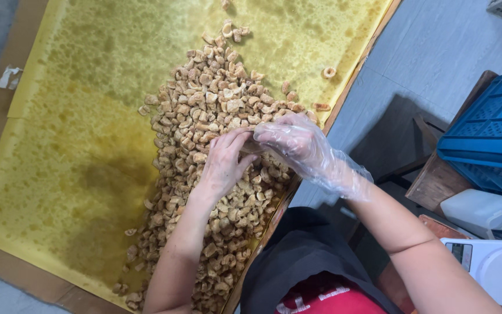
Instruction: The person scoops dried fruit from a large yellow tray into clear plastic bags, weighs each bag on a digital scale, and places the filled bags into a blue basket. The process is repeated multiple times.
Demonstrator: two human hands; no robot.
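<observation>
**Fried snack pieces, heap on oil-stained yellow paper**

Heap of fried pieces is running lengthwise away from the person, lying directly under both hands. Bare left hand and plastic-gloved right hand are meeting fingertip to fingertip, pinching pieces atop the heap. Yellow paper is covering the surface.

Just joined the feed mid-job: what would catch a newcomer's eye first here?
A long heap of golden-brown fried pieces runs down the right side of an oil-stained yellow paper sheet. Over the heap's middle the two hands meet: the bare left hand and the right hand in a clear plastic glove, fingers touching. At the far right, off the sheet, sit a blue plastic crate and a white scale.
</observation>
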